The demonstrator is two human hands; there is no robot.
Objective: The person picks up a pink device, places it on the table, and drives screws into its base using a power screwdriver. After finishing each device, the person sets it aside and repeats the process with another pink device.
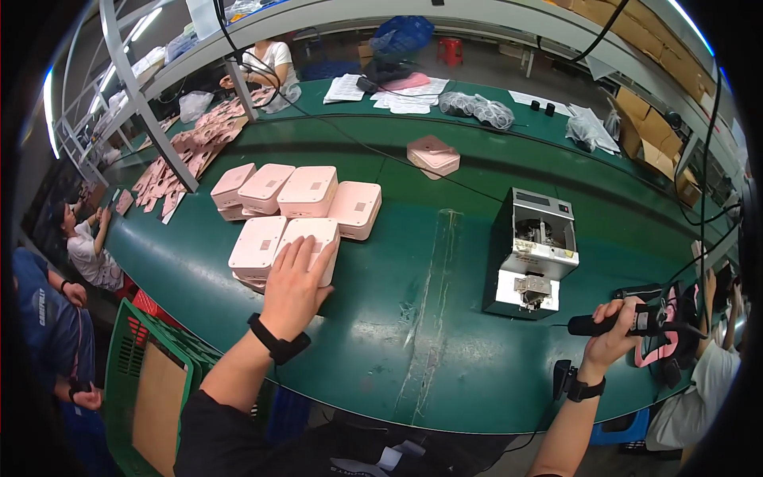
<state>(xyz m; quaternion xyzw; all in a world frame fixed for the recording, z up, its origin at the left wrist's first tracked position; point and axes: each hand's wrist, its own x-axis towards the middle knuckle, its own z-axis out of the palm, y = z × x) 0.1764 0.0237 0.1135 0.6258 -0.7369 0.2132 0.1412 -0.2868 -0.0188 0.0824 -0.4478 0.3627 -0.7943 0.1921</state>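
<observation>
My left hand (295,280) lies flat with fingers spread on top of a pale pink square plastic case (327,230). That case sits at the near right of a stacked group of similar pink cases (308,191), which have small slotted patches on their faces. In my right hand (612,334) is a black electric screwdriver (590,325), its thin bit pointing left and its cable leading off to the right. Just left of the screwdriver stands a black and silver screw feeder (538,258).
The table (373,318) has a green top with worn tape down its middle. A lone pink case (434,157) lies farther back. Flat pink pieces (187,151) fill the far left. A green crate (127,389) stands below the left edge. Other people work at both sides and behind.
</observation>
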